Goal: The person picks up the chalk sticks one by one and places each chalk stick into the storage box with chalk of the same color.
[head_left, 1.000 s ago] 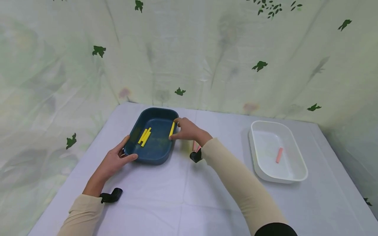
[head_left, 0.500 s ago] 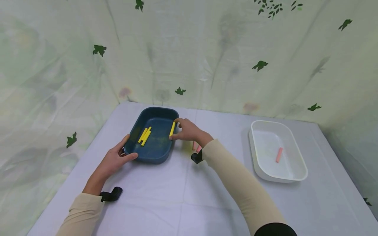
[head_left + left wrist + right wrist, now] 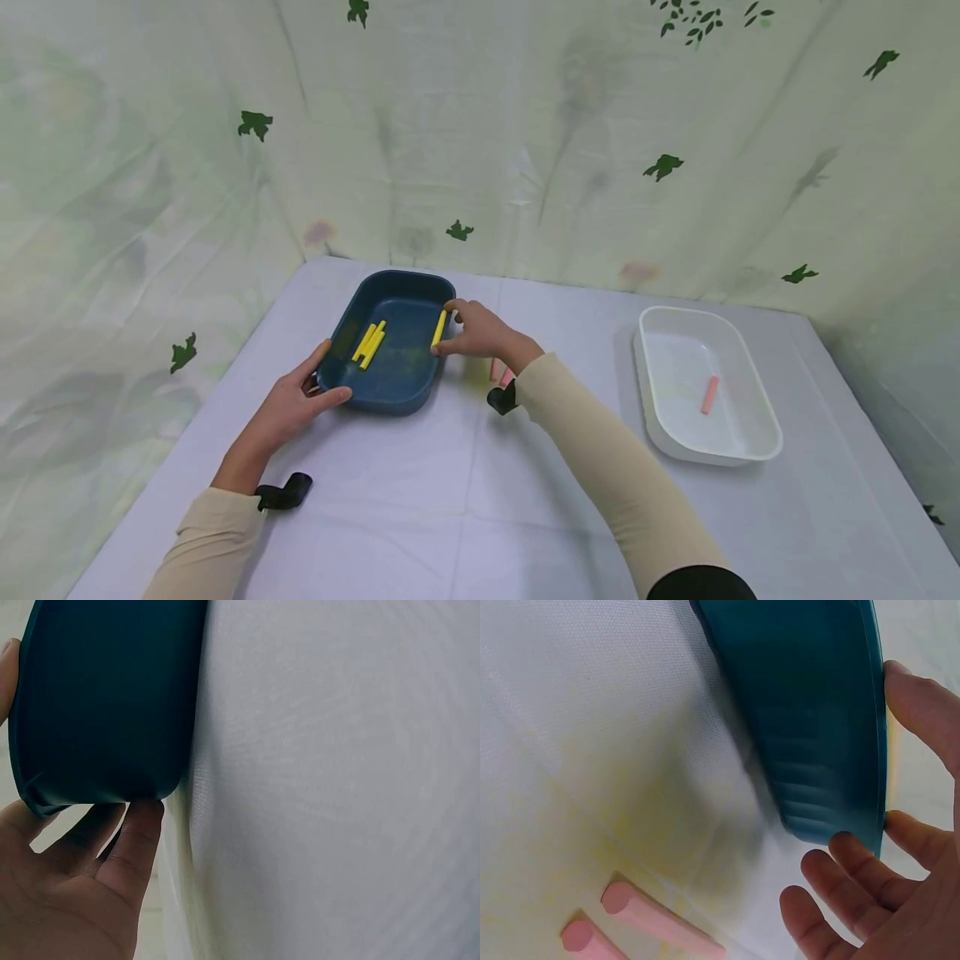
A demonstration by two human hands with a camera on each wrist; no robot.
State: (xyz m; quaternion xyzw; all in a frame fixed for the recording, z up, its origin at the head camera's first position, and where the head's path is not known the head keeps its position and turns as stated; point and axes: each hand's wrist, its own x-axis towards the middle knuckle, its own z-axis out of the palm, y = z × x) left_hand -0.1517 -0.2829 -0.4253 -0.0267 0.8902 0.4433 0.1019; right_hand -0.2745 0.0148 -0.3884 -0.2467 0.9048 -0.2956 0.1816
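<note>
In the head view, a dark blue tray (image 3: pixel 405 367) lies at the left of the table with yellow chalk sticks (image 3: pixel 372 350) side by side on its floor. My left hand (image 3: pixel 288 408) grips the tray's near left corner, thumb on the near rim; in the left wrist view its fingertips touch the outer wall. Over the opposite rim, my right hand (image 3: pixel 480 333) pinches another yellow chalk stick (image 3: pixel 438 327) lengthwise between thumb and forefinger. In the right wrist view that thumb and forefinger are at the rim, the chalk mostly hidden behind it, the other fingers beside the outer wall.
Pink chalk sticks (image 3: pixel 660 919) lie on the white-covered table (image 3: pixel 420 500) beneath the right wrist, near yellow dust smudges. Farther right stands a white tray (image 3: pixel 675 400) with one pink chalk stick (image 3: pixel 710 394) inside. A patterned sheet (image 3: pixel 525 150) hangs behind the table.
Almost nothing differs: both hands keep their places at the blue tray, and the right hand still pinches the yellow chalk stick. The head view has shifted very slightly.
</note>
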